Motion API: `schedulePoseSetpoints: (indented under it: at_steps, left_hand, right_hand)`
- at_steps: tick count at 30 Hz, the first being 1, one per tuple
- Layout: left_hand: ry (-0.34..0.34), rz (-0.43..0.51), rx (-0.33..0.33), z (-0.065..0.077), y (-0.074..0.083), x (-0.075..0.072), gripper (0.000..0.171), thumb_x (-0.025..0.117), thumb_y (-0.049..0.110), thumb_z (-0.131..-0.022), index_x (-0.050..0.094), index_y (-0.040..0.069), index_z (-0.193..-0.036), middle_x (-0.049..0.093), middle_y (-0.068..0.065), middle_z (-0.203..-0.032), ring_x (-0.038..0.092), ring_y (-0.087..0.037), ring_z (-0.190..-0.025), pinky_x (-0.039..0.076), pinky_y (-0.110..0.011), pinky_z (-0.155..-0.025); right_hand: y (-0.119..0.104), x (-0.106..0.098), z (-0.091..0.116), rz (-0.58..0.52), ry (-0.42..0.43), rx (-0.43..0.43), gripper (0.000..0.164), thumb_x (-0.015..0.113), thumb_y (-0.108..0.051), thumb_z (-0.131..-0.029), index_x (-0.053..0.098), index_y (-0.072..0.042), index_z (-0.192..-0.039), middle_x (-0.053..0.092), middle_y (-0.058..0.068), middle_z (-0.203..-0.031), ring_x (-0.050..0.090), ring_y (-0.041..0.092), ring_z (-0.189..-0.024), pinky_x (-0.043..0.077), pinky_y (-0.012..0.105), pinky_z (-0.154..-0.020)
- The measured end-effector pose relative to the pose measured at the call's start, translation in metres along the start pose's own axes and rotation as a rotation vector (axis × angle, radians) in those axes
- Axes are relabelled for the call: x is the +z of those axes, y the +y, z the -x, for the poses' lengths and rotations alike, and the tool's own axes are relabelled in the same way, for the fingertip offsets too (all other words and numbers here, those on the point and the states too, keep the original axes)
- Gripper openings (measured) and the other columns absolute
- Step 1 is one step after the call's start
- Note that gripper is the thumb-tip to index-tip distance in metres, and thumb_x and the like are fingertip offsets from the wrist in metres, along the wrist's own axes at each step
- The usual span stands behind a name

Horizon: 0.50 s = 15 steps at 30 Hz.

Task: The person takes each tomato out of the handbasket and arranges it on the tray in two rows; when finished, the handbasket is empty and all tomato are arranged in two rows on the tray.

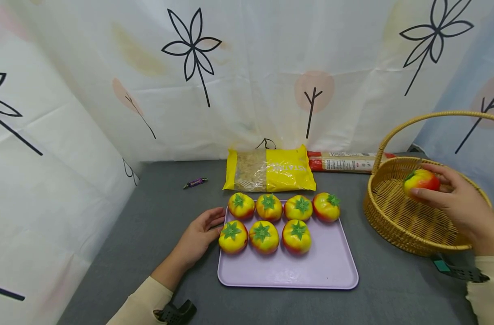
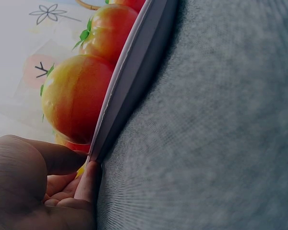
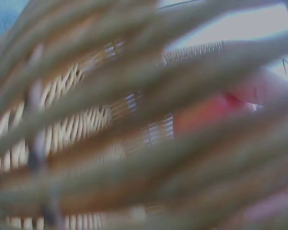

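Over the wicker basket [image 1: 411,239], my right hand [image 1: 462,201] holds a red-and-yellow tomato [image 1: 418,181] with a green leafy top. The right wrist view looks through blurred wicker strands, and the tomato shows behind them. At the left side of the pale purple tray [image 1: 328,266], my left hand [image 1: 198,237] pinches the rim between thumb and finger, as the left wrist view shows. On the tray, three tomatoes [image 1: 264,237] form the front row. Several more tomatoes [image 1: 269,207] line the back edge; the one at the far right [image 1: 325,208] is tipped, leaf turned right.
Behind the tray lies a yellow pasta bag [image 1: 287,169]. A long red-and-clear packet [image 1: 344,161] lies to its right. A small purple wrapped candy [image 1: 196,183] is at the back left. The basket's tall handle [image 1: 437,115] arches above its opening. A patterned curtain [image 1: 251,90] hangs behind the grey table.
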<state>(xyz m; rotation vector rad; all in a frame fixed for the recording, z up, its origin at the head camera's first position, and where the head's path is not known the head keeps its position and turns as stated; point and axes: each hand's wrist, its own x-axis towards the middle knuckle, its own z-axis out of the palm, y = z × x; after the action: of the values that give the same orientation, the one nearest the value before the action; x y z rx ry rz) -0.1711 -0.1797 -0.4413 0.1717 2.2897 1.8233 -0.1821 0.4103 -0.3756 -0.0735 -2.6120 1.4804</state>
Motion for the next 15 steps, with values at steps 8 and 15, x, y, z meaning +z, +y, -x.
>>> schedulePoseSetpoints:
  at_steps: [8, 15]
  left_hand:
    - [-0.003, -0.002, 0.010, 0.000, 0.001, 0.000, 0.058, 0.067, 0.006, -0.107, 0.047, -0.002, -0.160, 0.050, -0.017, -0.162, 0.052, -0.033, -0.145, 0.042, -0.043, -0.118]
    - [0.010, -0.003, -0.008, 0.000, 0.000, 0.000, 0.057, 0.067, 0.005, -0.107, 0.048, 0.001, -0.160, 0.052, -0.013, -0.161, 0.053, -0.029, -0.144, 0.042, -0.044, -0.119]
  right_hand:
    - [-0.020, 0.011, 0.005, -0.025, -0.034, -0.036, 0.065, 0.076, -0.017, -0.105, 0.033, -0.020, -0.154, 0.040, 0.014, -0.138, 0.057, 0.001, -0.100, 0.054, 0.011, -0.077]
    - [-0.040, 0.026, 0.010, -0.065, -0.120, -0.170, 0.069, 0.073, -0.001, -0.104, 0.037, -0.025, -0.157, 0.037, 0.014, -0.141, 0.062, 0.003, -0.108, 0.059, 0.016, -0.082]
